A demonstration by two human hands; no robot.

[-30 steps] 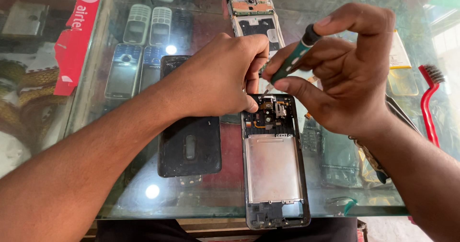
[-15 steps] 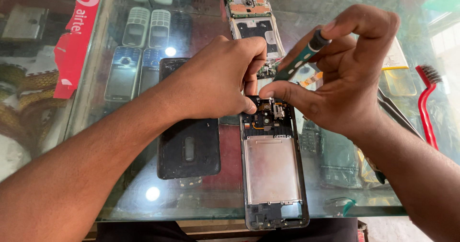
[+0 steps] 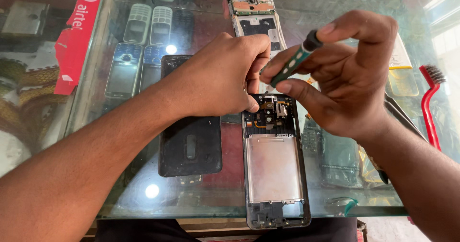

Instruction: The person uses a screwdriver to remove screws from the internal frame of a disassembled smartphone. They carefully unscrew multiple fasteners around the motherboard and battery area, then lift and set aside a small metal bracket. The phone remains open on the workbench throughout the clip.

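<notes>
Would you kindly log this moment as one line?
left hand: steadying opened phone | right hand: holding screwdriver | tip: at phone's top

Both hands crowd the top of the open phone [image 3: 274,165] in the middle. A black back cover [image 3: 190,141] blocks its left side. The red brush [image 3: 430,103] sits far right. The lower left glass [image 3: 143,199] is free.

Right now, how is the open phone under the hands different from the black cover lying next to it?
The opened phone frame with the silver metal plate shows its insides, small parts and a shiny plate; the flat black back cover is plain and dark with one oval hole. The left hand touches the frame's top, while the cover lies untouched. The frame overhangs the glass counter edge; the cover does not. Both lie flat, side by side.
</notes>
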